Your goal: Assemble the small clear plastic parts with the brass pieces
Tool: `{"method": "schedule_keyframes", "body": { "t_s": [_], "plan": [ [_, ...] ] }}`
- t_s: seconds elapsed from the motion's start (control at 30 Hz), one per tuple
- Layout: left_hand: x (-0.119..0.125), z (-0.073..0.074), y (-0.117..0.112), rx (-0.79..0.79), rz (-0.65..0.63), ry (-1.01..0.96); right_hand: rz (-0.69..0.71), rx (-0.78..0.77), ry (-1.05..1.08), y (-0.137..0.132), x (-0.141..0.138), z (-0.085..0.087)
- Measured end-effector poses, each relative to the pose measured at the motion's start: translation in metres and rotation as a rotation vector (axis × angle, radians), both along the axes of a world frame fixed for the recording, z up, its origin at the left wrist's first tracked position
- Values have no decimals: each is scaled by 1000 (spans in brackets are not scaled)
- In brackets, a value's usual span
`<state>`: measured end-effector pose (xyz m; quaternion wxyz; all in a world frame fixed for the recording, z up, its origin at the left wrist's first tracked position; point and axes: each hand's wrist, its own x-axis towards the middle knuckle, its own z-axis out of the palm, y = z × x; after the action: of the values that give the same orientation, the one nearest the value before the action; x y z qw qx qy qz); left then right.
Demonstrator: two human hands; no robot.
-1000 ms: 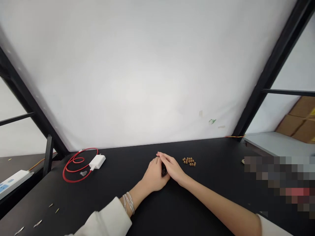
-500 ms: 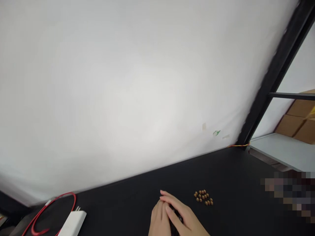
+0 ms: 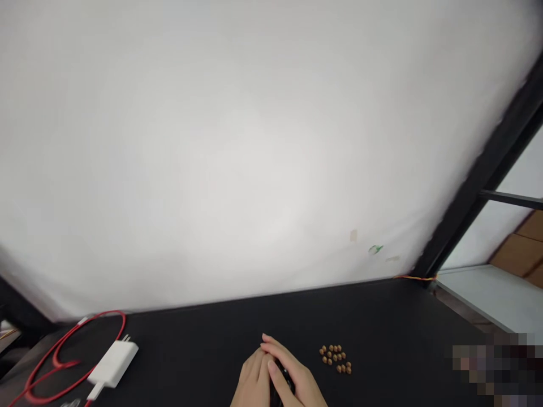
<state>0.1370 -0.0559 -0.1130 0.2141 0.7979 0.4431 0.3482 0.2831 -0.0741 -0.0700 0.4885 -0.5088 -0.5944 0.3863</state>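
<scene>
At the bottom edge of the view my left hand (image 3: 251, 381) and my right hand (image 3: 292, 377) are pressed together on the black table (image 3: 394, 339). Their fingers are closed around a small dark object (image 3: 280, 385) between them; I cannot make out what it is. A small cluster of several brown beads (image 3: 335, 358) lies on the table just to the right of my right hand, apart from it.
A white charger (image 3: 113, 364) with a coiled red cable (image 3: 63, 356) lies at the left. A white wall fills the view above the table. A black frame post (image 3: 479, 175) rises at the right, with a grey shelf (image 3: 487, 294) and cardboard boxes (image 3: 521, 249) beyond.
The camera has tilted upward, so my hands have slid to the bottom edge and my forearms are out of view. The hands stay clasped on the dark object.
</scene>
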Motion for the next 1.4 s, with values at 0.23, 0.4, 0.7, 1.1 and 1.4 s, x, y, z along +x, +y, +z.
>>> {"method": "schedule_keyframes", "body": {
  "t_s": [0.23,0.4,0.7,1.1,1.4],
  "plan": [
    [0,24,7,32,-141,12,25,-39,-35,4,3,15],
    [4,36,3,59,-135,-9,13,-35,-7,7,1,18],
    [1,48,2,70,-150,-3,26,17,-24,13,2,16],
    [-9,57,14,87,-149,96,40,51,-72,13,-9,31],
    [-22,52,11,104,-130,118,46,38,-53,6,-16,38]
  ]
}}
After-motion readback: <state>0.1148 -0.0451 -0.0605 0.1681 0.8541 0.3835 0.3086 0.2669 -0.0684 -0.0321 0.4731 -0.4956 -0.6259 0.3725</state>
